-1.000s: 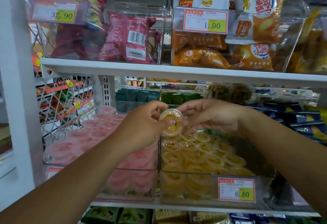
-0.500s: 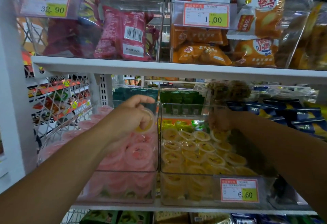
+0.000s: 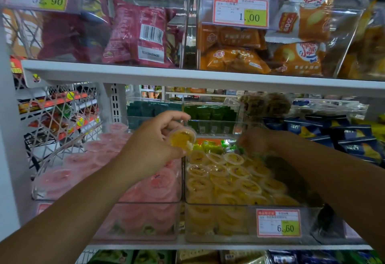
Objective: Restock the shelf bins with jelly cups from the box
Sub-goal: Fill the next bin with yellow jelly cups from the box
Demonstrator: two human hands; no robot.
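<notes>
Pink cups (image 3: 79, 160) are filling the left bin (image 3: 145, 202). The left hand (image 3: 154, 147) is pinching a yellow cup (image 3: 182, 139) between thumb and fingers (image 3: 177, 152), above the wall between the bins. The right hand (image 3: 252, 141) is reaching into the back of the right bin (image 3: 220, 206), blurred; its fingers' state cannot be told.

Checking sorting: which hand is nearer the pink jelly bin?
Left. The left hand, gripping a cup, is above the pink jelly bin; the right hand over the yellow bin.

Just two bare arms and hands, that's all you get
Left forearm (image 3: 73, 207) and right forearm (image 3: 333, 176) are uncovered all the way to the frame edge; left hand (image 3: 154, 140) is sharp, right hand (image 3: 253, 140) is a blurry smudge.
</notes>
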